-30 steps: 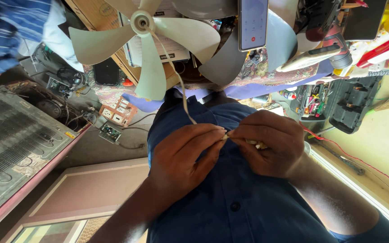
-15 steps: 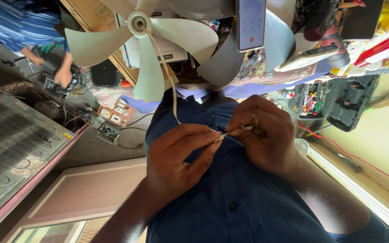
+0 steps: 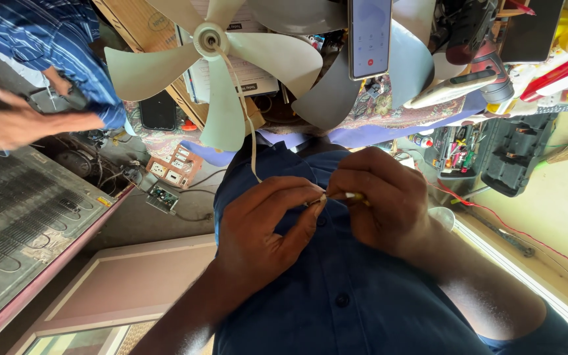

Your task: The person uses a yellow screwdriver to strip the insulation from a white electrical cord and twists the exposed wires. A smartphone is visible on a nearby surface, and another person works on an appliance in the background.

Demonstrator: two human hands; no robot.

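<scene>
Against the dark blue shirt front (image 3: 336, 289), close under the camera, both hands meet; the view appears upside down, so the workbench sits along the top edge. That bench (image 3: 376, 108) has a patterned cloth and is crowded. Left of it lies grey concrete floor (image 3: 152, 220), with a black wire condenser grid (image 3: 14, 230) in a pink frame and a pale panel (image 3: 126, 283) below it.

Count: two fans, one pale with five blades (image 3: 212, 46) and one grey (image 3: 336, 92), only partly seen behind an upright phone (image 3: 370, 36) with a lit screen. One open black tool case (image 3: 494, 148). One switch board (image 3: 169, 172) and one small circuit board (image 3: 160, 195) on the floor. One red wire (image 3: 494, 217) along the pale ledge on the right.

Left hand (image 3: 264, 230): closed, thumb and forefinger pinching the end of a thin pale cord (image 3: 248, 125) that runs up to the pale fan's hub. Right hand (image 3: 379, 200): closed in a fist around a small yellowish tool (image 3: 356, 196), its tip meeting the cord end between the two hands.

Hard to make out: the tool's kind, mostly buried in the fingers. Another person (image 3: 27, 72) in a blue striped shirt is cut off at top left, one hand out. Bench clutter at top right is too tangled to sort.
</scene>
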